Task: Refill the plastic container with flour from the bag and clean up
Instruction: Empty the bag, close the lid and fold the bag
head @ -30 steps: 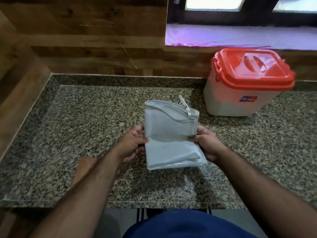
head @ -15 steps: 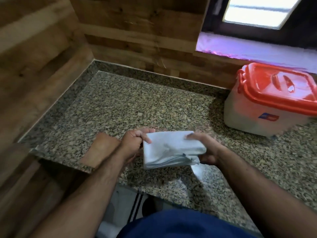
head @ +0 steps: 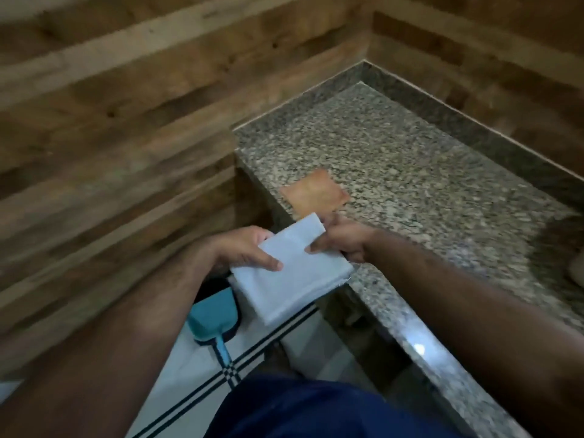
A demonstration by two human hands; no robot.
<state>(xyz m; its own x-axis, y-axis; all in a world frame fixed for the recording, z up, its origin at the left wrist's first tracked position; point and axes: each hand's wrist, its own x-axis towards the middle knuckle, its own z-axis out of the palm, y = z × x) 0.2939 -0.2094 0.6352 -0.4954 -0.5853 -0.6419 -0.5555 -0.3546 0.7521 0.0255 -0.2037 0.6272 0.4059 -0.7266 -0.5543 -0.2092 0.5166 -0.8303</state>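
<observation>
Clothing: dark blue garment [head: 316, 409] is filling the bottom of the view, nearest the camera.
Floor: pale tiled floor with dark stripe lines [head: 196, 374] is showing between the body and the wood-plank wall [head: 110, 137]; a teal plastic dustpan with a handle [head: 215, 314] is lying on it, just below the bag.
Bag: flat, folded white flour bag [head: 294, 273] is being held in the air, hanging past the counter's front edge, partly over the floor.
Left hand: left hand [head: 243, 248] is gripping the bag's left side, thumb pressing on top, fingers curling underneath.
Right hand: right hand [head: 341, 241] is pinching the bag's upper right edge, fingers closed on it.
Counter: speckled grey granite countertop [head: 410, 191] is running off to the right; its near corner is sitting just beside the bag, and most of its surface is lying bare.
Patch: a brown square piece [head: 316, 194] is lying flat near the counter's left edge, just beyond the hands; material unclear.
Far edge: the raised granite upstand [head: 474, 121] is meeting the wood wall at the back.
Right margin: a blurred pale shape [head: 576, 267] is showing at the frame edge, too cut off to identify.
</observation>
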